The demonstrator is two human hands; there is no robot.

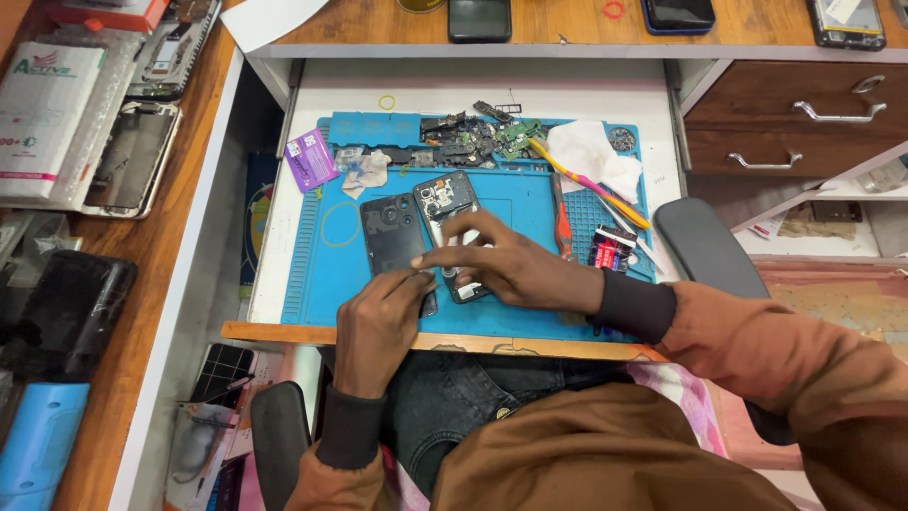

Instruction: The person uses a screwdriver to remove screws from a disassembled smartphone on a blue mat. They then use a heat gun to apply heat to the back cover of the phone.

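**Two hands over an opened phone on a blue repair mat**

The right hand (506, 265) lies across the lower half of an opened smartphone (446, 203), fingers spread and pressing down on it rather than closed around it; the phone's bare insides and camera module show above the knuckles. The left hand (378, 317) comes up from below, its fingertips pinched together at the bottom corner of a black back cover (390, 232) and meeting the right hand's index finger there (whether some small part sits in that pinch is too small to tell). The cover lies flat, camera cutouts upward, just beside the phone on its left, the two touching or nearly so.

Both rest on a blue repair mat (322, 274), which lies on a white pull-out tray of the desk (586, 80). Along the mat's far edge sits a heap of small phone parts and circuit boards (478, 140), with a purple card (310, 159) to the left and a crumpled white tissue (594, 156) to the right. A yellow-and-pink toothbrush (591, 185) lies slanted beside the tissue, and a red-handled tool (562, 218) lies just right of the phone.

On the wooden desk top above are a dark phone (479, 19) and a red rubber ring (614, 9). To the left, more phones and a white padded packet (43, 118) lie on a wooden side surface.
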